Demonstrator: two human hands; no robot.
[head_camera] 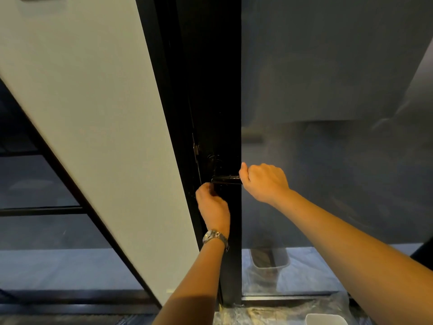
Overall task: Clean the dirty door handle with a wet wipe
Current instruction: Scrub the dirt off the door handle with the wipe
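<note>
The door handle [226,179], a black lever, is sticking out level from the black door frame [218,90] at about mid-height of the picture, and it is hard to pick out because it is dark against dark metal. Only its middle stretch is showing; its outer end is disappearing inside the right hand [264,181], whose fingers are curling round it in a closed fist with the thumb lying on top. The left hand [212,202] is sitting just below and to the left of the lever's inner end, near the round base plate [214,160], with its fingers bunched together and turned away from the camera. Whether they are pinching anything is impossible to tell; a wet wipe is not distinguishable there, the fingertips being lost in shadow against the frame. A metal wristwatch [215,236] is circling the left wrist. A small latch plate [195,148] is glinting faintly on the frame edge above the lock.

To the right of the frame, frosted glass [328,90] is blurring everything behind it into grey shapes. A pale container [269,259] is showing dimly through its lower clear strip, and another white container [325,320] is being cut off by the bottom edge, resting on crinkled plastic sheeting [269,313] on the floor. A white wall panel [93,90] is slanting across the left side.
</note>
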